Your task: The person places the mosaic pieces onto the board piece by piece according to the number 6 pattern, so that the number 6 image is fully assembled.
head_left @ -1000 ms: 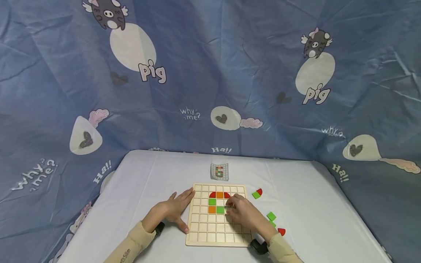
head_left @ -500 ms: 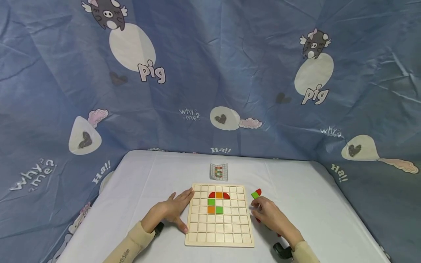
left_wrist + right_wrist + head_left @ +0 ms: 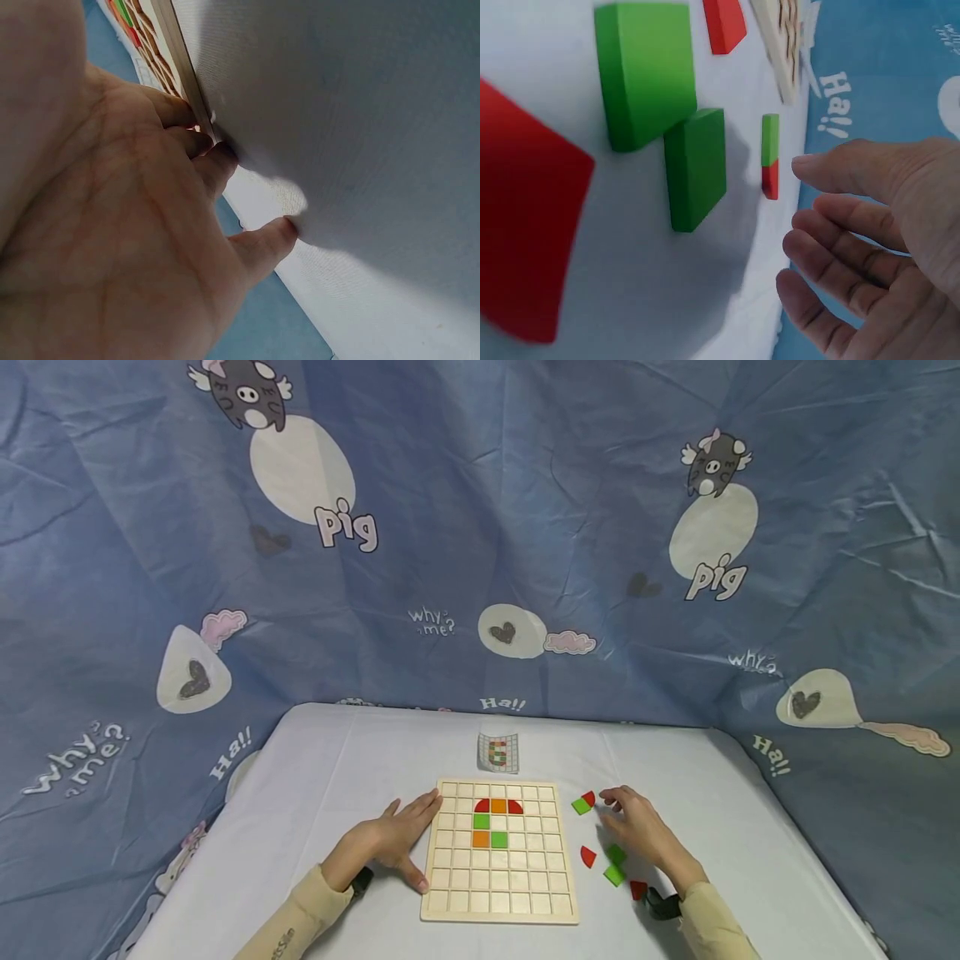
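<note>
My left hand (image 3: 397,839) rests along the left edge of a wooden grid board (image 3: 517,881), fingers extended and thumb spread; in the left wrist view the fingertips touch the board's side. On the board sit an orange square tile (image 3: 498,806) between two red quarter-round tiles, with green and orange squares below. My right hand (image 3: 641,828), holding nothing, hovers right of the board with loosely bent fingers. Just left of its fingertips lie a red quarter-round tile (image 3: 588,798) and a green square tile (image 3: 581,807), touching each other. The right wrist view shows a gap between thumb and fingers.
Nearer me, right of the board, lie a red quarter-round tile (image 3: 588,857), two green square tiles (image 3: 614,876) and another red tile (image 3: 638,890). A small printed pattern card (image 3: 498,752) lies behind the board. Blue patterned cloth (image 3: 480,527) hangs behind the white table (image 3: 360,743).
My right hand has moved from over the board to the right, past its edge, and now hovers by the far loose tiles. My left hand has stayed at the board's edge.
</note>
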`<state>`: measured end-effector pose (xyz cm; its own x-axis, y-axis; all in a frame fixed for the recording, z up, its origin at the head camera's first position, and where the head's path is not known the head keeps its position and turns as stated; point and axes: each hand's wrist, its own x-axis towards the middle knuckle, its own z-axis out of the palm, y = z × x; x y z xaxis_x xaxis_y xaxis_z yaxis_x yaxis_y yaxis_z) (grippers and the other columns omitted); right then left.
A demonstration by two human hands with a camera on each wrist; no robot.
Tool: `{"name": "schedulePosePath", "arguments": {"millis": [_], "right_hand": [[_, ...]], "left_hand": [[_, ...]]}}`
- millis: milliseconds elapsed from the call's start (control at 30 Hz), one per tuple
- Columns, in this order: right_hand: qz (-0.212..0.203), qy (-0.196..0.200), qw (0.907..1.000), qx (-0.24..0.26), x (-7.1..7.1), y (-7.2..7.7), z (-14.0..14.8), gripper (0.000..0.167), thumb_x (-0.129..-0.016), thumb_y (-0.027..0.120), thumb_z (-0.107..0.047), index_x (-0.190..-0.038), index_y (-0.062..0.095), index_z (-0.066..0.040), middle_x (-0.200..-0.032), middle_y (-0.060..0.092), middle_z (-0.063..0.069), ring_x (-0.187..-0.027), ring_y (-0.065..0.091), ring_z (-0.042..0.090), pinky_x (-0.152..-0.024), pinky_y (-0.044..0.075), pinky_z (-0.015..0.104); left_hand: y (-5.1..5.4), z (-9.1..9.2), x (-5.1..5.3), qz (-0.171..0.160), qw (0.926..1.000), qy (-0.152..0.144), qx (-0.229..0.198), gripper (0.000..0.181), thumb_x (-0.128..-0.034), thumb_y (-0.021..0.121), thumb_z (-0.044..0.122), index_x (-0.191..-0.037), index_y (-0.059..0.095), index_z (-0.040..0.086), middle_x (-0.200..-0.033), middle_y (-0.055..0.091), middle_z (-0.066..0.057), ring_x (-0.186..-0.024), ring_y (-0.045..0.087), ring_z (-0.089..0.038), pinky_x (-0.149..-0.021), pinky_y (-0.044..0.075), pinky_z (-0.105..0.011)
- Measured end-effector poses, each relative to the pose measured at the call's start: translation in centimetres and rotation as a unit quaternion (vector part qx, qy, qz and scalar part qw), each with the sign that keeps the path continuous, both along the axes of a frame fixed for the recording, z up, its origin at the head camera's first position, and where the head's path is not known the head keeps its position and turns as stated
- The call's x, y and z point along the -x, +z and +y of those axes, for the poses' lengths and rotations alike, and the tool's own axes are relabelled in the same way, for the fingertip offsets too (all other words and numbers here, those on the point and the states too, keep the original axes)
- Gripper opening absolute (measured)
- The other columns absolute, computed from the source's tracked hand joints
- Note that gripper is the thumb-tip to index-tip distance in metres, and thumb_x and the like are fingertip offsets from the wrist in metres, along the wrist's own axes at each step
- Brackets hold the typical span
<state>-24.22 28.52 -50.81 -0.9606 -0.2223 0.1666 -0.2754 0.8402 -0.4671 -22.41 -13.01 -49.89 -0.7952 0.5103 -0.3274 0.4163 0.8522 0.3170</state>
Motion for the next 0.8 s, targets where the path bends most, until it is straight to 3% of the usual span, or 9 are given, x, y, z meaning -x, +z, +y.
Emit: {"name": "schedulePosePath", "arguments": {"millis": [400, 600, 800], "right_hand": [[-0.046, -0.02, 0.9987, -0.011, 2.8, -1.4, -0.8, 0.032, -0.082, 0.073, -0.008, -0.112, 0.066, 0.002, -0.098, 0.061, 0.007, -0.088, 0.06, 0.018, -0.079, 0.053, 0.038], [-0.041, -0.016, 0.999, -0.01, 3.6, -1.6, -0.7, 0.027, -0.082, 0.075, -0.01, -0.106, 0.068, 0.0, -0.09, 0.058, 0.005, -0.078, 0.052, 0.014, -0.068, 0.047, 0.031], [-0.052, -0.02, 0.9984, -0.004, 3.8, -1.7, -0.7, 0.026, -0.083, 0.073, -0.01, -0.106, 0.068, 0.0, -0.092, 0.06, 0.006, -0.08, 0.054, 0.015, -0.069, 0.049, 0.031]], "left_hand": [[-0.4, 0.2, 0.2, 0.002, 1.0, 0.0, 0.005, 0.137, -0.0536, 0.085, 0.06, -0.155, 0.013, 0.004, -0.163, 0.009, -0.011, -0.151, 0.011, -0.027, -0.117, 0.015, -0.059], [-0.4, 0.1, 0.3, 0.001, 1.0, 0.003, 0.002, 0.137, -0.0529, 0.086, 0.06, -0.155, 0.013, 0.005, -0.163, 0.009, -0.01, -0.151, 0.01, -0.026, -0.117, 0.015, -0.06], [-0.5, 0.2, 0.3, 0.002, 1.0, 0.004, 0.005, 0.137, -0.0524, 0.086, 0.061, -0.155, 0.013, 0.005, -0.163, 0.009, -0.01, -0.151, 0.011, -0.026, -0.117, 0.015, -0.059]]}}
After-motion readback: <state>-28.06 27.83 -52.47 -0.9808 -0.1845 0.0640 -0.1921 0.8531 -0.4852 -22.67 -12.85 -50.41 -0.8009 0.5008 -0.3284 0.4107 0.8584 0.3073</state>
